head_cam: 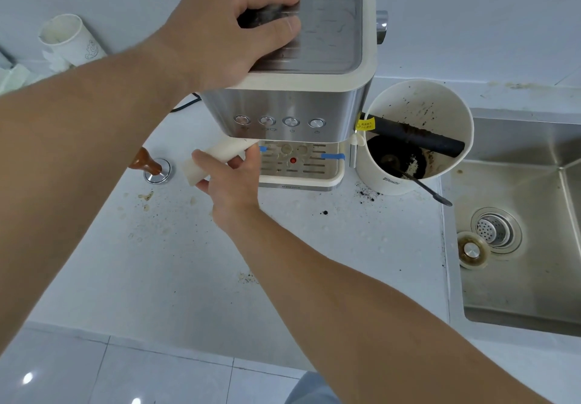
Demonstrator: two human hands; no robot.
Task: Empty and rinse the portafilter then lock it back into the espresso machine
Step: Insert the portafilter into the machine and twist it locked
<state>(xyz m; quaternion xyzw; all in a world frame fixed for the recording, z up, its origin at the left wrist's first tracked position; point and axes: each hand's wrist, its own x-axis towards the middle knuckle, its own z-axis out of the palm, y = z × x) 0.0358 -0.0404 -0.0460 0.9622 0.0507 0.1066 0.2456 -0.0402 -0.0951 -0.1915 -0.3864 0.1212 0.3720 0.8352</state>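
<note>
White surface below, speckled with coffee grounds and pale crumbs, running to a steel sink at the right with strainer and loose stopper in its basin. At the middle, an espresso machine of steel and cream, with four round buttons on its front and a slotted drip tray underneath. Left hand laid flat over the machine's top plate, fingers spread and pressing down, grip not closed on anything. Right hand low at the front left of the machine, grip clenched around the cream handle of the portafilter; handle pointing out to the left, basket end hidden under the machine's head, so cannot tell if locked. Just beside the machine at the right, a white knock box dirty with grounds, with black bar across and a spoon leaning out. Left of the portafilter handle, a tamper with brown knob, standing free. Far left near the wall, a paper cup lying tilted.
</note>
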